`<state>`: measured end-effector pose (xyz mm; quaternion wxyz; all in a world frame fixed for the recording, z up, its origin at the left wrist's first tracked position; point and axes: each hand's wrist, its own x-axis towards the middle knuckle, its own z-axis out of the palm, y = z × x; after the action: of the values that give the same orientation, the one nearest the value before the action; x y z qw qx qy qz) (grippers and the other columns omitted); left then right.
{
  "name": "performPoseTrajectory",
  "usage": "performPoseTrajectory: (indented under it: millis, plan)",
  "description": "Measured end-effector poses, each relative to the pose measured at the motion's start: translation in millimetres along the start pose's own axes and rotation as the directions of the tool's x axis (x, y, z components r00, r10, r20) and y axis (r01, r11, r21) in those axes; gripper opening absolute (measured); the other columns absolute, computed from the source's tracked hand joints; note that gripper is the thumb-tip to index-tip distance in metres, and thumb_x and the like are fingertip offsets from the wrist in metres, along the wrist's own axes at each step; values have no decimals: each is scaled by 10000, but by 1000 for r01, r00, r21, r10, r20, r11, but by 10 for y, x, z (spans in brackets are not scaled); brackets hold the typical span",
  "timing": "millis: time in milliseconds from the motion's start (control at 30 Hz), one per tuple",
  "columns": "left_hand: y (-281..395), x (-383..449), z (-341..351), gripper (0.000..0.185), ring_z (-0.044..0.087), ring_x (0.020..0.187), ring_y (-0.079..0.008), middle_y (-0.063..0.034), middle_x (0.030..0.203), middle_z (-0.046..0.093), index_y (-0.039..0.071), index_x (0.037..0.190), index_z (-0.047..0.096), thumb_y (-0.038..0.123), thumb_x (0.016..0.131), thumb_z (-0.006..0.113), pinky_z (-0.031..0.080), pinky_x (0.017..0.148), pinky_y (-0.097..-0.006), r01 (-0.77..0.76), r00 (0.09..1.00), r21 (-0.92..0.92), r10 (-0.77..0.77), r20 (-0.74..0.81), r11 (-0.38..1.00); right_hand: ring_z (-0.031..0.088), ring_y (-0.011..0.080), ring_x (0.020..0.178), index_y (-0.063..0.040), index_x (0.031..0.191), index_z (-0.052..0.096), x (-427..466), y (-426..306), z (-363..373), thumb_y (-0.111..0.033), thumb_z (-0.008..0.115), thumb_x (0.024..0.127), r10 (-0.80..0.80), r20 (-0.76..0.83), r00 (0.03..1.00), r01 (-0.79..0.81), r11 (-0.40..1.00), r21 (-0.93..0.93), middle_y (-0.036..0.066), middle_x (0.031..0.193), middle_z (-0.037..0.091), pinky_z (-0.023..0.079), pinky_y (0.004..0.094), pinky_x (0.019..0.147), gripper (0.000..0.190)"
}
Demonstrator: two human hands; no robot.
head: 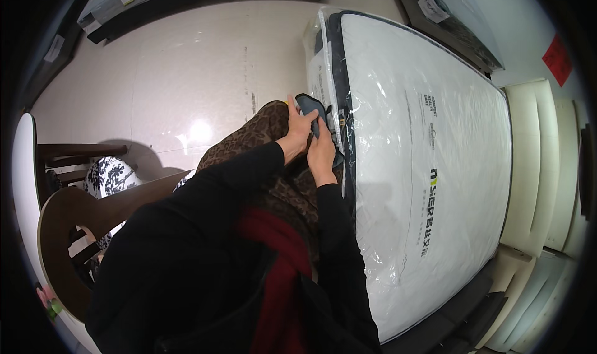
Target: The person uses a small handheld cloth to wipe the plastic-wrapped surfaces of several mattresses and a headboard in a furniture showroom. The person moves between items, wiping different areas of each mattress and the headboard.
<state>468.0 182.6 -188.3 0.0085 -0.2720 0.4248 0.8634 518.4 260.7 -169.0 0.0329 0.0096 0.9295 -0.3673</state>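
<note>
Both my hands meet over my raised leg in leopard-print trousers, close to the plastic-wrapped mattress. My left hand grips a dark grey-blue piece of fabric or soft footwear; which of these it is I cannot tell. The thumb lies across it and one finger points away from me. My right hand pinches the near part of the same item. More dark material shows beside the mattress edge, partly hidden by my right hand.
A wooden chair with a patterned seat stands at the left, by a white table. Cream padded headboards line the right side. Dark bed bases with plastic-wrapped tops stand beyond the tiled floor. A red paper hangs at the upper right.
</note>
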Motion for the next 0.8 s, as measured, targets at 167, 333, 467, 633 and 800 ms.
performPoseTrajectory:
  millis: [167,333,467,633,800]
  plan:
    - [23,-48,-161,728,516,949,-262,-127,1110,502,117,1463,141,161,896,595,446,847,-426,386,922,-129,-382,59,913,452,380,1235,-48,1374,399,-64,-8,167,-30,465,889,20,52,998,-21,999,26,198,1368,446,401,443,985,489]
    - [98,32,-180,424,477,1121,-289,-137,1299,453,26,1297,411,286,973,497,415,926,-452,496,863,-58,-499,-79,866,404,366,1282,-66,1380,408,-158,75,171,-66,485,904,-88,103,991,78,992,97,191,1408,403,364,424,1027,482]
    - [147,358,-163,513,357,1279,-308,-143,1424,364,43,1388,321,309,980,480,321,1031,-450,205,978,-33,-206,-29,978,391,353,1293,-65,1366,432,-316,57,91,-89,511,904,-132,3,991,130,982,138,191,1412,396,333,408,1058,470]
    - [135,744,55,557,346,1291,-302,-146,1406,381,102,1431,253,320,974,486,307,1048,-458,82,995,115,-87,45,990,364,369,1310,-59,1334,471,-373,236,86,-72,517,887,-158,-181,971,164,986,15,199,1419,387,305,434,1076,450]
    - [-426,1235,133,540,427,1215,-300,-146,1363,415,126,1407,279,349,965,495,384,973,-501,146,976,114,-162,148,983,221,408,1381,-99,1395,400,-70,579,-185,-166,523,898,-150,-261,953,79,961,-266,182,1492,276,177,584,1085,516]
